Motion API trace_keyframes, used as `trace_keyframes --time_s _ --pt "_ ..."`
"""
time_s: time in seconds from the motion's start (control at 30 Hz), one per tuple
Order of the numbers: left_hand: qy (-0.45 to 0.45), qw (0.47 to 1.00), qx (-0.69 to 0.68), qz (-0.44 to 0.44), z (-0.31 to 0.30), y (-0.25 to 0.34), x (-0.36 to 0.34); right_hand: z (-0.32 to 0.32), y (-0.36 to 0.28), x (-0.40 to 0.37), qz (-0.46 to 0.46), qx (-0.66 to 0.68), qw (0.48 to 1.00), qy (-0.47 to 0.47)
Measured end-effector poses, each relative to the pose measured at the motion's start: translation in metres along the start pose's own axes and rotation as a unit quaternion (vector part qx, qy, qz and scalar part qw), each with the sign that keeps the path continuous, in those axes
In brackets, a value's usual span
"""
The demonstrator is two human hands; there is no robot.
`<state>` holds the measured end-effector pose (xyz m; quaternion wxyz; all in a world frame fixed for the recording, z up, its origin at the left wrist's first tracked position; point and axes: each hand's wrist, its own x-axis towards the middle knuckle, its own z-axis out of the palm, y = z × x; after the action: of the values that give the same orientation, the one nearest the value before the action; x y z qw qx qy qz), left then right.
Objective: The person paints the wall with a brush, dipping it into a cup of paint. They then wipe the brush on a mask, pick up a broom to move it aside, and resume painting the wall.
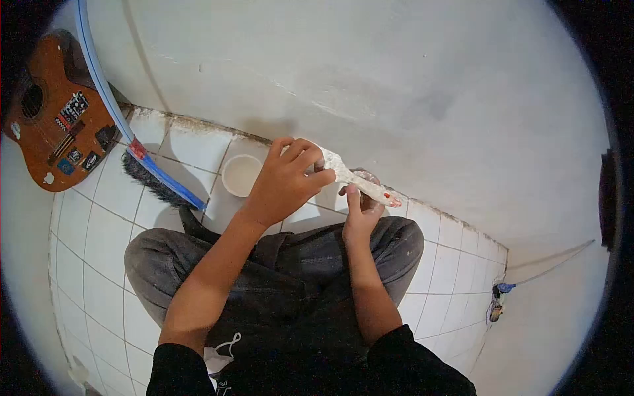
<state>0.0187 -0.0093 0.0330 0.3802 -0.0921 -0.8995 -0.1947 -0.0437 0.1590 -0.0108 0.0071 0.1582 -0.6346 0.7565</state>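
A paintbrush (358,181), caked in white with red patches near its handle end, lies slantwise between my hands in front of the wall. My left hand (288,173) has its fingers curled at the wide end, which they partly cover. With thumb and fingers, my right hand (362,203) is closed around the narrow handle. A round white tub (242,175) stands on the floor beside my left hand, with pale contents inside.
A sticker-covered guitar (63,125) leans at the left. Near it is a blue broom (162,177) with dark bristles. A pale wall (396,79) rises from the white tiled floor (99,244). A blue-handled thin tool (507,288) stands at the right.
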Motion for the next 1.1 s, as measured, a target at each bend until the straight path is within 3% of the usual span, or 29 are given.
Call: trace_keyframes --time_s 0.33,0.43,0.5,0.53,0.57,0.63,0.7,0.9,0.97,1.03,1.1 --pt "0.003 0.999 0.038 0.004 -0.006 -0.009 0.002 -0.001 -0.008 0.004 0.036 -0.02 0.999 -0.025" --pt "-0.01 0.998 0.054 0.004 -0.009 -0.014 0.0 -0.007 -0.004 0.009 0.066 0.062 0.994 -0.061" --pt "-0.009 0.998 0.062 0.002 -0.011 -0.014 0.0 -0.012 -0.006 0.012 0.147 0.121 0.978 -0.089" --pt "-0.007 0.997 0.071 0.001 -0.013 -0.015 0.0 -0.005 -0.012 0.013 0.207 0.064 0.976 -0.008" --pt "-0.007 0.997 0.071 0.0 -0.015 -0.015 0.0 -0.009 -0.01 0.014 0.207 0.064 0.976 -0.009" --pt "0.002 0.997 0.073 0.005 -0.017 -0.017 0.001 -0.023 -0.009 0.019 0.274 0.087 0.953 -0.099" --pt "0.006 0.997 0.075 0.002 -0.018 -0.021 0.0 -0.023 -0.009 0.018 0.254 0.069 0.954 -0.14" --pt "0.017 0.998 0.058 -0.009 -0.015 -0.022 0.0 -0.01 -0.008 0.009 0.207 0.083 0.969 -0.103" --pt "0.02 0.998 0.052 -0.021 -0.014 -0.018 0.0 0.004 -0.012 0.002 0.156 0.069 0.977 -0.127" --pt "0.017 0.999 0.047 0.011 -0.012 -0.01 0.004 0.0 0.001 0.0 0.168 0.051 0.965 -0.195" --pt "-0.025 0.999 0.033 0.011 -0.012 -0.004 0.004 0.004 0.013 -0.007 0.178 0.073 0.981 -0.037"
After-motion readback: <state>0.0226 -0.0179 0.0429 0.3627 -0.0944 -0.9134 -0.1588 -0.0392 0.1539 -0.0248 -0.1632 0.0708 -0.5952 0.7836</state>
